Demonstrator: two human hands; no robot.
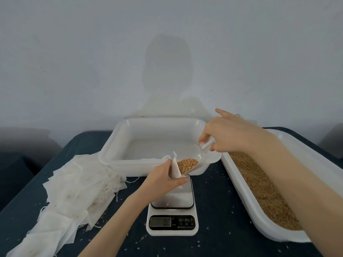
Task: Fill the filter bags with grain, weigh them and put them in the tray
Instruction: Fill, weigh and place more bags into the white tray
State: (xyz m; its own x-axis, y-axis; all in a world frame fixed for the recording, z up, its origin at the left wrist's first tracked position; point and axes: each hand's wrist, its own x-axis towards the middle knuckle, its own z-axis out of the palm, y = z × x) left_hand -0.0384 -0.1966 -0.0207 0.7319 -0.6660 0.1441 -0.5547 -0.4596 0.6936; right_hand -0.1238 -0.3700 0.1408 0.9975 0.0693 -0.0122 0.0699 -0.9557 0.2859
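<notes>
Here, a filter bag (176, 170) is hanging open above the scale (172, 206), pinched by the left hand (163, 179). The right hand (228, 135) is gripping a clear scoop (193, 160) of grain (187, 165) at its mouth. The scale's display is proving unreadable, and the right forearm is hiding part of the grain tray (289, 147).

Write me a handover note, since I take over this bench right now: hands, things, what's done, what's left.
Left hand holds a bag open above the scale.
Right hand grips the scoop, tipped, grain at the bag's mouth.
Empty bags are piled left; the grain bin is right; the tray lies behind the scale.
Done: no filled bags in the tray.
Left: finish filling, weigh, put in tray, repeat.
</notes>
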